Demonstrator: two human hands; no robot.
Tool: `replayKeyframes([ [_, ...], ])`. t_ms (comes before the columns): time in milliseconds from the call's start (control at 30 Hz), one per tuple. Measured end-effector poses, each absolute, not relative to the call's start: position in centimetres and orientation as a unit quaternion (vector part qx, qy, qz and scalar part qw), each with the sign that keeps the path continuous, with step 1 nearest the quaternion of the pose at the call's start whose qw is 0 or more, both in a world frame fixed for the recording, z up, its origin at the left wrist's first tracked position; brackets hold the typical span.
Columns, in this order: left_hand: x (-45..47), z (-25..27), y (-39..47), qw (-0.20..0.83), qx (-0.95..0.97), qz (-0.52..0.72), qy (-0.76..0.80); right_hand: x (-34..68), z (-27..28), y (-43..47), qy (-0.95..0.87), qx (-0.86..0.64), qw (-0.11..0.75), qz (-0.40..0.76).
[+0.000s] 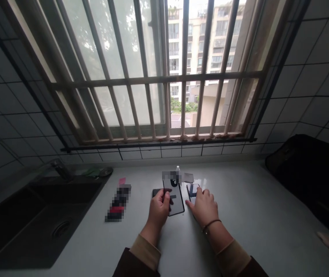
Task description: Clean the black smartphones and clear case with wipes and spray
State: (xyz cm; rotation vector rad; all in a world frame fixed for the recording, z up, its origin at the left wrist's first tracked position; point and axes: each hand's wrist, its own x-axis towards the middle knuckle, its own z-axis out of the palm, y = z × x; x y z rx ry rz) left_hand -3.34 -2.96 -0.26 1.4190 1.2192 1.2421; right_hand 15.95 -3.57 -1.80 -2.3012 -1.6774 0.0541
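My left hand (160, 207) is closed on a clear phone case (176, 204) with a black rim and a dark round camera area. It is tilted up above the counter, and fingers show through its see-through back. My right hand (206, 206) lies over a phone (192, 189) on the counter, thumb at its near left side and fingers curled at its right edge; the hand hides much of it. Behind my left hand a flat dark object (155, 191) is partly covered. A small white-capped bottle (177, 168) stands behind the case, and a flat grey piece (189, 177) lies beyond the phone.
On the pale counter (239, 231), a blurred black-and-red box (117, 204) lies left, with a pink slip (122, 181) behind it. A dark sink (37, 223) with a faucet (61, 169) is at far left. A black bag (305, 181) stands right, below the barred window (155, 80).
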Motion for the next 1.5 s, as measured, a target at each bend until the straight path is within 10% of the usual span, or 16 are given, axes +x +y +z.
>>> replayKeyframes([
  [433, -3.6, -1.6, -2.2, 0.467, 0.568, 0.479, 0.480, 17.7, -1.7, -2.2, -0.565, -0.800, 0.160, 0.124],
  [933, -2.8, -2.1, -2.6, 0.430, 0.648, 0.423, 0.464, 16.4, -1.1, -2.1, -0.562, -0.639, 0.457, 0.258],
  [1500, -0.4, -2.0, -2.2, 0.439, 0.617, 0.453, 0.470, 15.0, -3.4, -2.0, -0.596, -0.636, 0.436, 0.225],
])
